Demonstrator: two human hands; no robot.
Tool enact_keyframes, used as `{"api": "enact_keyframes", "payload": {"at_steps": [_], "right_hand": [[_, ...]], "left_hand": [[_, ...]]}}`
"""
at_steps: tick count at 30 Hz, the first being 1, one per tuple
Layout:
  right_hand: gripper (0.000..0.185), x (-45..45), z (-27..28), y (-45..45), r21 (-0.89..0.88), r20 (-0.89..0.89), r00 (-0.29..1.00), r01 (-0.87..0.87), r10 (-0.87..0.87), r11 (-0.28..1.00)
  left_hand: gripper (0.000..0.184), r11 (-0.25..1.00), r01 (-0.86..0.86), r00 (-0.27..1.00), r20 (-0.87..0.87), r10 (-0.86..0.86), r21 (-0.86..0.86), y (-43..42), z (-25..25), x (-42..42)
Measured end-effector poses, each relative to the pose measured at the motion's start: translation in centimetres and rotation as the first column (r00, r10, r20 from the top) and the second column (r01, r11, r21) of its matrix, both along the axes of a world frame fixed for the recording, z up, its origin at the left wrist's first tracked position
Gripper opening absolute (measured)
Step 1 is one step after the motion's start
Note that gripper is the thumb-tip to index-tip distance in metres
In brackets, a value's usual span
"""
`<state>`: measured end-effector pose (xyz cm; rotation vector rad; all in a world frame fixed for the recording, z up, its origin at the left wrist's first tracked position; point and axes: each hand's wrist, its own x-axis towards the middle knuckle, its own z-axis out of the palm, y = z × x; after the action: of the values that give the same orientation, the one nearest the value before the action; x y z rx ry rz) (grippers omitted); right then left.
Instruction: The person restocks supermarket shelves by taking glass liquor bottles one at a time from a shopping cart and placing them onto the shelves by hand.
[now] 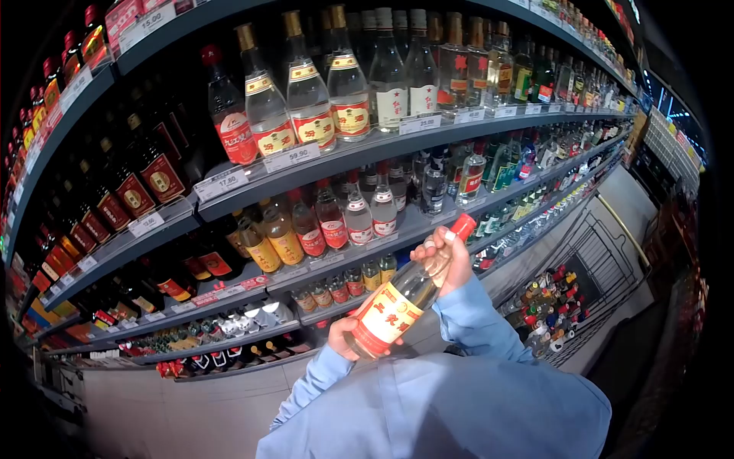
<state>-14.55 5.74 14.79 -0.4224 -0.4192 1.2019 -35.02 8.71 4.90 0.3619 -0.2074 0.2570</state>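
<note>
A clear glass liquor bottle (391, 310) with a red cap and a yellow-and-red label lies tilted across both my hands, its cap up to the right. My left hand (345, 336) grips the bottle's base from the left side. Around the neck, just under the cap, my right hand (446, 258) is closed. The label faces up toward me. Behind the bottle is the shelf's lower tier, where small bottles (354, 281) with coloured labels stand in a row.
Shelves (329, 164) packed with liquor bottles curve across the view, with price tags (293, 157) along their edges. At right, a wire shopping cart (604, 268) holds many small bottles (541, 306). Tiled floor (176, 402) shows at lower left.
</note>
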Motion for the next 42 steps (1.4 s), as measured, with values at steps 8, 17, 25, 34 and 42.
{"api": "enact_keyframes", "payload": {"at_steps": [8, 17, 25, 34, 42], "right_hand": [[0.018, 2.2, -2.3, -1.7, -0.012, -0.067, 0.991, 0.115, -0.115, 0.993], [0.015, 7.5, -2.1, -5.1, -0.011, -0.105, 0.968, 0.228, -0.228, 0.974], [0.022, 15.7, -2.9, -9.8, -0.027, -0.051, 0.928, 0.368, -0.369, 0.929], [0.007, 25.0, -4.6, -17.8, -0.003, -0.140, 0.857, 0.500, -0.495, 0.866], [0.016, 29.8, -5.6, -24.6, 0.043, 0.052, 0.727, 0.683, -0.685, 0.729]], "left_hand": [[0.080, 0.987, 0.109, 0.994, 0.029, -0.106, -0.119, 0.1, -2.4, 2.9], [0.074, 0.995, 0.061, 0.979, -0.188, -0.076, -0.082, -2.1, -0.9, 8.4], [0.073, 0.984, 0.092, 0.943, -0.304, -0.136, -0.153, -5.5, 0.5, 16.9], [0.075, 0.915, 0.264, 0.893, -0.283, -0.351, -0.305, -10.2, -0.9, 28.2], [0.074, 0.936, 0.301, 0.802, -0.483, -0.353, -0.184, -13.7, -3.9, 35.7]]}}
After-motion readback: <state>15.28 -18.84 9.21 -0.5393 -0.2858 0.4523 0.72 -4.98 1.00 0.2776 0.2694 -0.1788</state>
